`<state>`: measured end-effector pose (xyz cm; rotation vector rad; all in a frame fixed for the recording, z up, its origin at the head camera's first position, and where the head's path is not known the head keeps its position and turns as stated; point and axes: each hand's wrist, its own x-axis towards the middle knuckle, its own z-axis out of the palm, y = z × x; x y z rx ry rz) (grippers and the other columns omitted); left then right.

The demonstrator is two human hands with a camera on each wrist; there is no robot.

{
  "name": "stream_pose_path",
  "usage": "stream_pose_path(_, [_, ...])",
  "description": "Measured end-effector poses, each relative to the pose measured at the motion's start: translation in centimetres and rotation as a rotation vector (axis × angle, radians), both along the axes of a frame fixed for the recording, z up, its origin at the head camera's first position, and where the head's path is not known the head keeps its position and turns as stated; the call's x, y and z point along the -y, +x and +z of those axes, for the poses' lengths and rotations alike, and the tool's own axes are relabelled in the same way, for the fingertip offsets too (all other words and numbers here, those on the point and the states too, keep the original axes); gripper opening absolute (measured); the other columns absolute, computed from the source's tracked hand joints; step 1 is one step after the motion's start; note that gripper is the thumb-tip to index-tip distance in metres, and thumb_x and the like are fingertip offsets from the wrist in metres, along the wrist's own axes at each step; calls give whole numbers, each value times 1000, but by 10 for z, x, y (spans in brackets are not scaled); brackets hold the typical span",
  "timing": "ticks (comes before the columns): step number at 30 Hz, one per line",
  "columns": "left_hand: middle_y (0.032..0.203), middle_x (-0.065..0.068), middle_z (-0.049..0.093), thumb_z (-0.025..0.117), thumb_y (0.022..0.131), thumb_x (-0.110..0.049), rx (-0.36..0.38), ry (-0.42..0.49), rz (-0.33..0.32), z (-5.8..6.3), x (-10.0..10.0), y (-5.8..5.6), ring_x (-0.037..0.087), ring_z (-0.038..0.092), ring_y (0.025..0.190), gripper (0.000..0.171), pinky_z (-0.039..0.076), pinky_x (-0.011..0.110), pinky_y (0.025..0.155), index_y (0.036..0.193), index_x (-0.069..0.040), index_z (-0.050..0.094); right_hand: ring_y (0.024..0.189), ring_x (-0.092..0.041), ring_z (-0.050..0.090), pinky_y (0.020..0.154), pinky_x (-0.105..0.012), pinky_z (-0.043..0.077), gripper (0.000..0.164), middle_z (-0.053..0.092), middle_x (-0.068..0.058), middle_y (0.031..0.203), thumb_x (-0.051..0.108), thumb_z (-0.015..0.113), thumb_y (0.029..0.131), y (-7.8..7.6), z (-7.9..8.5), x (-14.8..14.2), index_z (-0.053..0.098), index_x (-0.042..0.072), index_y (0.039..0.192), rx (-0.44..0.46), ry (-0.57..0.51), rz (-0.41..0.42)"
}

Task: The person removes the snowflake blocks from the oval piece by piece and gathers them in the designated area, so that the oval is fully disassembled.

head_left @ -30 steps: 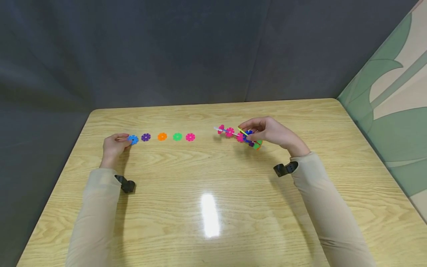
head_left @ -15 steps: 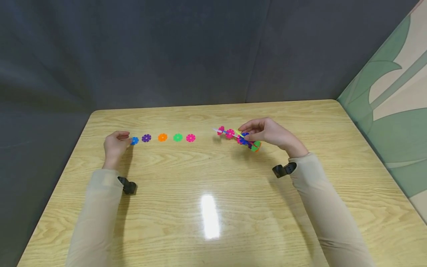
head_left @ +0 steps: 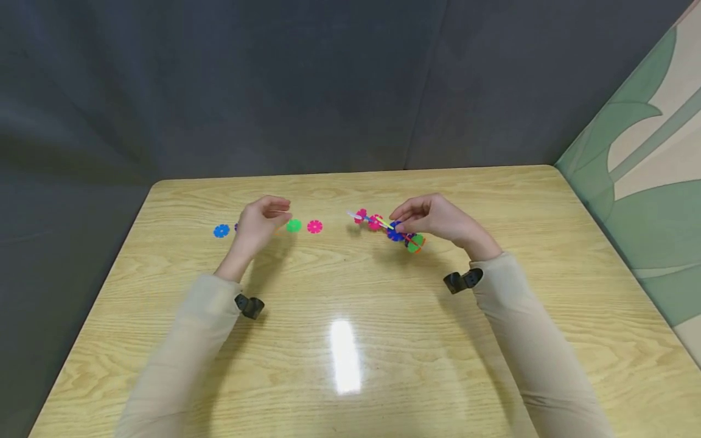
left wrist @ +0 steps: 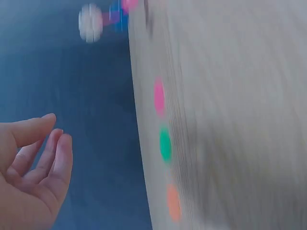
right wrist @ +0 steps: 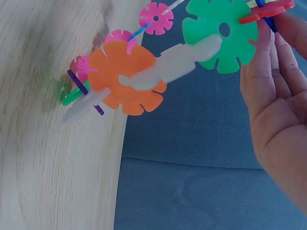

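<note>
My right hand (head_left: 438,220) pinches a dark blue snowflake disc (head_left: 395,232) of a linked chain, held over the table's right half. In the right wrist view the chain has a green disc (right wrist: 232,45), an orange disc (right wrist: 112,62), pink discs and white ones, slotted together at angles. My left hand (head_left: 257,224) hovers over the row of loose discs, thumb and fingers apart with nothing between them. That row shows a light blue disc (head_left: 221,231), a green disc (head_left: 294,225) and a pink disc (head_left: 314,227). The left hand mostly hides the purple disc; the orange disc (left wrist: 173,203) shows in the left wrist view.
The wood-grain table (head_left: 306,292) ends at a dark curtain (head_left: 285,91) along the back. A green-and-cream patterned panel (head_left: 657,182) borders the right side. Light reflects off the tabletop near the front middle.
My left hand has let go of the light blue disc, leaving it at the row's left end, and has moved right. My right hand and the chain have shifted slightly left.
</note>
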<state>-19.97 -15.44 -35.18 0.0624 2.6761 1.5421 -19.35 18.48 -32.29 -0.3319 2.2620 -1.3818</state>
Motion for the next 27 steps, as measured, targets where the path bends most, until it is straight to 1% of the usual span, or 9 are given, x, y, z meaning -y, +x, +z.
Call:
stream_pose_path(2, [122,20,63,62,92,-8,19,12,-66,2,-17,5,33,61,112,32,52,43,95,123,0,59,82,-4,65,82,-21,54,31,69,14,87,9,64,90,0,0,2,61,-6,117,-6,6,3])
stream_pose_path(5, [122,19,64,63,91,-9,33,19,-148,4,-38,12,32,62,110,31,53,41,94,122,-2,60,80,-4,65,84,-24,54,28,70,13,84,11,66,90,-1,-1,4,63,-3,114,-5,14,8])
stream_pose_path(8, [122,18,64,64,90,-8,45,44,-212,5,-55,18,31,63,109,31,53,40,94,121,-2,61,79,-4,65,87,-29,54,27,71,13,82,11,66,89,-1,-2,6,65,-3,112,5,17,18])
stream_pose_path(11, [123,18,63,65,89,-8,74,114,-259,7,-69,21,31,63,111,34,54,39,94,122,-1,60,78,-4,65,85,-30,55,27,71,11,82,12,67,89,-1,-3,8,65,-2,112,3,17,24])
stream_pose_path(15, [125,15,62,68,89,-12,131,178,-309,7,-82,22,30,61,114,38,55,37,94,124,-2,58,77,-6,65,83,-30,56,26,72,9,83,12,66,89,-2,-3,10,66,-2,112,7,19,31])
stream_pose_path(18, [128,12,61,69,88,-15,161,194,-335,6,-89,24,28,61,115,43,55,37,93,126,-3,56,78,-8,66,84,-33,56,25,73,6,85,10,65,89,-2,-5,12,66,-1,112,17,22,39])
stream_pose_path(22, [129,9,60,71,87,-20,181,189,-356,5,-98,26,26,60,116,48,55,36,92,130,-6,54,79,-8,66,82,-31,56,25,73,3,88,8,63,90,-2,-7,14,66,-2,112,24,14,56])
stream_pose_path(27, [125,10,61,68,89,-24,170,161,-379,4,-107,26,24,63,111,42,55,34,90,126,-7,58,78,-8,66,75,-25,55,25,74,3,89,7,63,89,-1,-7,16,66,-2,112,20,1,77])
